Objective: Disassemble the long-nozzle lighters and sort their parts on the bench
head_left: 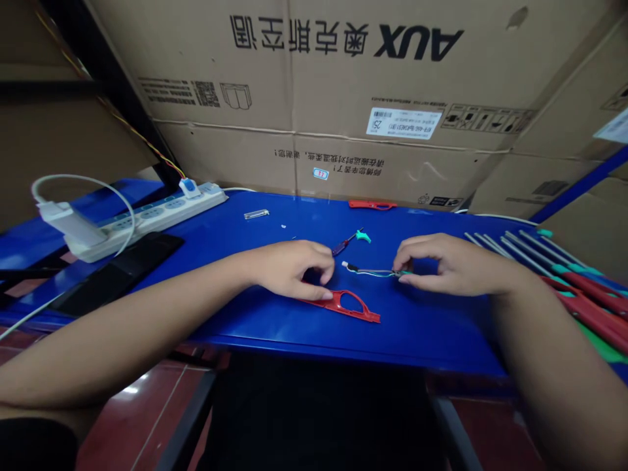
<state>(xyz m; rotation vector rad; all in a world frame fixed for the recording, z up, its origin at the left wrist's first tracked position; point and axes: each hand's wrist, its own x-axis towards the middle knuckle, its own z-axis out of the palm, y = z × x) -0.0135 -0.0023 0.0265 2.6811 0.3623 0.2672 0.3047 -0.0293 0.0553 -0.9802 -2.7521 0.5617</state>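
My left hand (pixel 294 267) rests on the blue table (pixel 245 314), fingers curled and pinched on the end of a red plastic shell piece (pixel 346 305) that lies flat in front of me. My right hand (pixel 449 265) pinches one end of a thin wire assembly (pixel 370 271), whose white tip points toward my left hand. Just behind the wire lies a small rod with a teal trigger part (pixel 362 237).
A white power strip (pixel 147 216) with a charger and cable sits at the left, beside a black flat object (pixel 122 268). Several assembled long lighters (pixel 564 275) lie at the right. Another red shell (pixel 371 205) and a small clear piece (pixel 256 214) lie near the cardboard boxes (pixel 343 98).
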